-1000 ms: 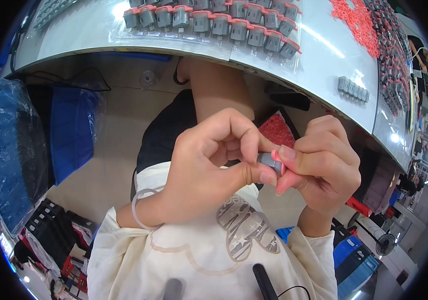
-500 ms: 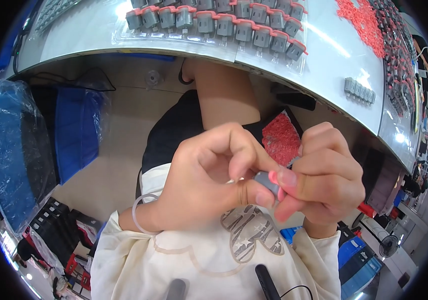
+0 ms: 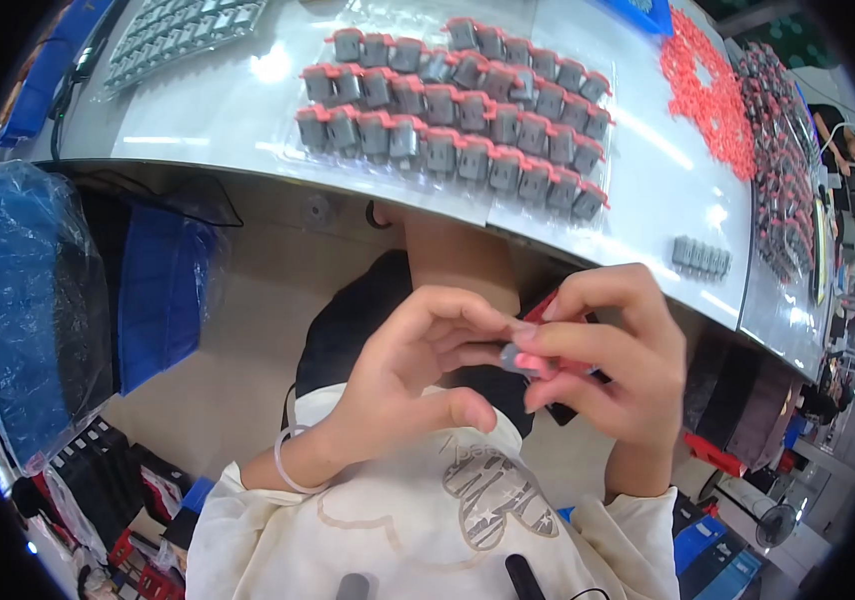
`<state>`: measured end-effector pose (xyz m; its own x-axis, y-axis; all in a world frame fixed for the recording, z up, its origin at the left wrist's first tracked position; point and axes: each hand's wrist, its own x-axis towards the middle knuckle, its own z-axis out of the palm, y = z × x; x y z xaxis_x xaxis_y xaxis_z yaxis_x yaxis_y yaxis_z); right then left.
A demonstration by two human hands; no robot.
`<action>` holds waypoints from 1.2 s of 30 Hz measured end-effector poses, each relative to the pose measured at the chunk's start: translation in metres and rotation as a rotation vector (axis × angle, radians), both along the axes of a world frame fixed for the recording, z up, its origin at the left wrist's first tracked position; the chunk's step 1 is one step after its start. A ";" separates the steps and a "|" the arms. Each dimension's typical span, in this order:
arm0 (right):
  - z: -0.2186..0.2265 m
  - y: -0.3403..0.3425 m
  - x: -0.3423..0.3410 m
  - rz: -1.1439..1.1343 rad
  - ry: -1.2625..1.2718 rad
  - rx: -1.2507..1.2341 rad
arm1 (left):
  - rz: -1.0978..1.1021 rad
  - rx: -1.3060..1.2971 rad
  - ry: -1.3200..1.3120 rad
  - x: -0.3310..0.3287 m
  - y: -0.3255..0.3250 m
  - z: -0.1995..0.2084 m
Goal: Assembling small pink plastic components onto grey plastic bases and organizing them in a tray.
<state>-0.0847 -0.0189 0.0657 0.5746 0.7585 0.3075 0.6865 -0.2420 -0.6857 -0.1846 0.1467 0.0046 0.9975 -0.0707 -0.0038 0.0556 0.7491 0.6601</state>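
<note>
Above my lap, my right hand (image 3: 616,355) pinches a small grey motor with a pinkish-red clip (image 3: 522,360) between thumb and fingers. My left hand (image 3: 413,365) is beside it, its thumb spread away and its fingertips at the motor's left end; whether they touch it is unclear. Ahead on the white table (image 3: 208,125) stand rows of similar grey motors with red clips (image 3: 440,152) in a clear plastic tray. Nearer my right hand, a short row of bare grey motors (image 3: 701,258) sits close to the table edge.
Loose red clips (image 3: 723,125) are spread at the table's right, beside a heap of dark and red parts (image 3: 780,185). A tray of grey parts (image 3: 183,40) lies far left, and a blue bin (image 3: 640,14) at the back. Plastic-covered blue crates (image 3: 38,300) stand at left.
My left thumb has come off the motor and spread away, while my right hand keeps hold of it. The view has shifted, showing more of the table.
</note>
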 end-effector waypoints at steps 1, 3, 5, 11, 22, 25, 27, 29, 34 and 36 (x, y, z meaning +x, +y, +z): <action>0.007 0.002 0.012 0.039 -0.028 -0.004 | 0.059 0.077 0.012 0.001 0.003 0.002; 0.017 0.008 0.034 -0.013 -0.023 0.021 | 0.264 0.399 -0.005 0.004 0.004 -0.004; 0.031 0.025 0.068 -0.068 -0.002 0.009 | 0.216 0.404 0.077 0.000 0.028 -0.009; 0.011 0.096 0.157 -0.015 -0.148 0.006 | 0.547 0.573 0.172 -0.001 0.070 -0.019; -0.037 0.138 0.188 -0.147 -0.002 -0.160 | 0.697 0.673 0.401 -0.003 0.098 -0.021; -0.040 0.139 0.188 0.001 -0.116 -0.188 | 0.620 0.664 0.361 -0.001 0.092 -0.020; -0.041 0.140 0.184 -0.044 -0.211 -0.216 | 0.564 0.656 0.328 0.002 0.087 -0.020; -0.046 0.140 0.180 -0.094 -0.244 -0.215 | 0.519 0.643 0.319 0.005 0.076 -0.015; -0.036 0.137 0.168 -0.206 -0.146 -0.269 | 0.414 0.664 0.281 0.001 0.061 -0.014; -0.039 0.134 0.171 -0.181 -0.265 -0.389 | 0.347 0.668 0.261 -0.002 0.057 -0.014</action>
<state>0.0867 0.1148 0.0269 0.6479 0.7414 0.1751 0.7482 -0.5761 -0.3291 -0.1867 0.2037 -0.0094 0.9233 0.3434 -0.1720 0.1059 0.2028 0.9735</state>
